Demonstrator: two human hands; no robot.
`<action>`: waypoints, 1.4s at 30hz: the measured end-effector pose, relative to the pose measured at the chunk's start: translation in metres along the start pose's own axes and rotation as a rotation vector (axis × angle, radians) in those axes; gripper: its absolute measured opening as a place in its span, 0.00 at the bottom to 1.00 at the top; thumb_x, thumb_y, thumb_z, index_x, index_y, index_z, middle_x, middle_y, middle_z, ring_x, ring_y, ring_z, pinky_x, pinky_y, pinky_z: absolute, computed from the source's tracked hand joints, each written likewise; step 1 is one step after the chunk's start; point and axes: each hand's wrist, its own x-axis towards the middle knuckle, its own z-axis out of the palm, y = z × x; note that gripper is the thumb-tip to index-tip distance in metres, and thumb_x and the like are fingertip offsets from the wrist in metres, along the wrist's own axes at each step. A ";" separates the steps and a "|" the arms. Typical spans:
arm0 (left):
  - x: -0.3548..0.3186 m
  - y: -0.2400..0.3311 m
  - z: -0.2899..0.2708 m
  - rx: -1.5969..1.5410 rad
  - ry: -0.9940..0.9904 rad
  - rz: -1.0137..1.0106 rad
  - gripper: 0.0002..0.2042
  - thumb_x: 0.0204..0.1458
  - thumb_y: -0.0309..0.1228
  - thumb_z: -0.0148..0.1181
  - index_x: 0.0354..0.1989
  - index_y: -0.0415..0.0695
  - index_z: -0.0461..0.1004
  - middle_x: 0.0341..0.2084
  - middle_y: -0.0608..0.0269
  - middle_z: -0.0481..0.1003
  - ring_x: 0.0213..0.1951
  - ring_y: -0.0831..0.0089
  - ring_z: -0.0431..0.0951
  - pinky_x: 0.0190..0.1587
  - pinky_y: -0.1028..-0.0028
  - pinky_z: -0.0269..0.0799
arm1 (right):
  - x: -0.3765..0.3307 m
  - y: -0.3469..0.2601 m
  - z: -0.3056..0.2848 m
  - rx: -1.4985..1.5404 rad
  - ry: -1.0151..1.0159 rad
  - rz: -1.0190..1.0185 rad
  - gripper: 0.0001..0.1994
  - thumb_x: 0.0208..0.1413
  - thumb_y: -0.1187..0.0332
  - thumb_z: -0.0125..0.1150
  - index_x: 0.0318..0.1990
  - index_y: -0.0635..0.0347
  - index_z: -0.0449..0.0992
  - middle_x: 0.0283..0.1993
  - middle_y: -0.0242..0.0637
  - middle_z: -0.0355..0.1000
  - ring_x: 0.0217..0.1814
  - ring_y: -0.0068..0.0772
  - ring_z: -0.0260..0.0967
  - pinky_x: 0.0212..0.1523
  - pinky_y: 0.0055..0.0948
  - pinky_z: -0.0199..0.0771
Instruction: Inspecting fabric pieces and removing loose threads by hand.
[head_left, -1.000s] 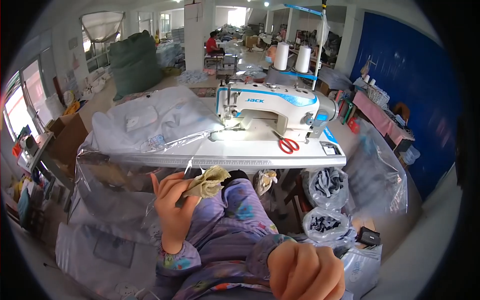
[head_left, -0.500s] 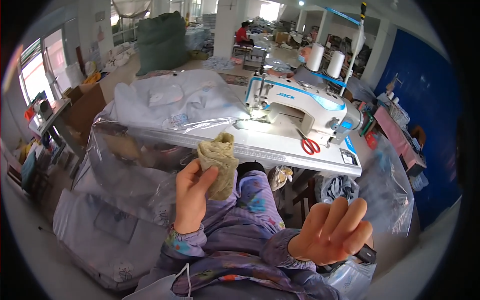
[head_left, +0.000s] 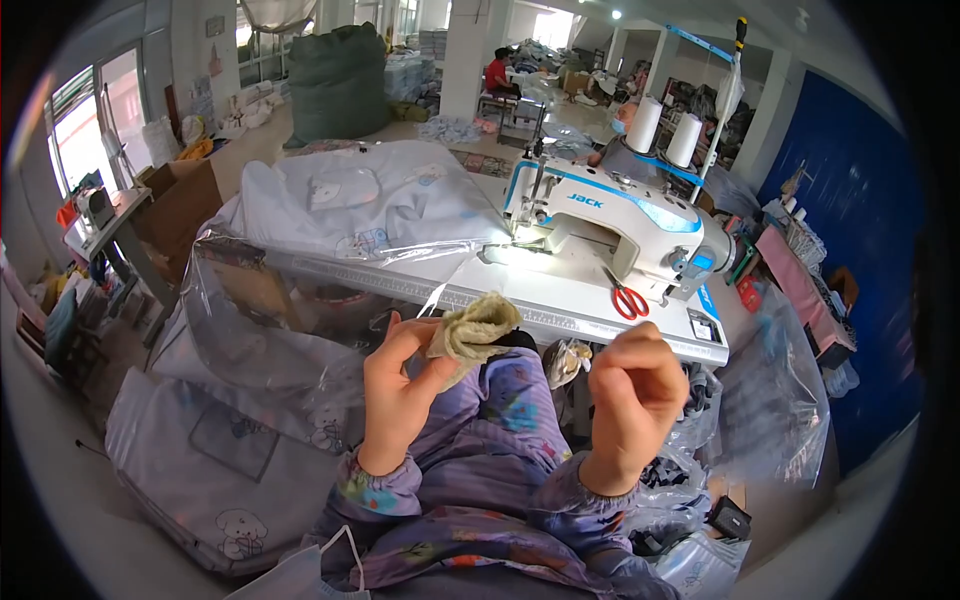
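Observation:
Folded yellow-green cloth (head_left: pixel 478 332) is pinched between the thumb and fingers of my left hand (head_left: pixel 400 385), above my lap at the table's front edge. A thin white strip (head_left: pixel 433 299) stands up just behind these fingers. My right hand (head_left: pixel 632 405) is raised to the right of the cloth and apart from it. Its fingers are curled in, thumb near the index finger; whether anything small is inside them is hidden. Beyond both hands is a white and blue sewing machine (head_left: pixel 610 205) with its lamp lit. Red-handled scissors (head_left: pixel 629 302) rest on its table.
Pale quilted fabric (head_left: pixel 400 195) in clear plastic covers the table's left part and hangs down beside me. Thread cones (head_left: pixel 643 125) stand behind the machine. Plastic bags (head_left: pixel 775 390) hang at the right. A person in red (head_left: pixel 497 72) sits far back; another is partly hidden behind the machine.
My left hand has turned the cloth from upright to lying more level, slightly to the right. My right hand has risen and moved left, its fingers curling tighter. The view has shifted slightly.

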 end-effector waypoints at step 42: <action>0.006 0.026 0.001 0.377 -0.074 0.223 0.13 0.39 0.25 0.68 0.37 0.48 0.83 0.32 0.70 0.80 0.51 0.65 0.75 0.70 0.49 0.39 | 0.009 0.032 0.005 -0.166 -0.263 0.087 0.04 0.52 0.80 0.62 0.35 0.72 0.78 0.36 0.39 0.73 0.36 0.25 0.69 0.38 0.22 0.68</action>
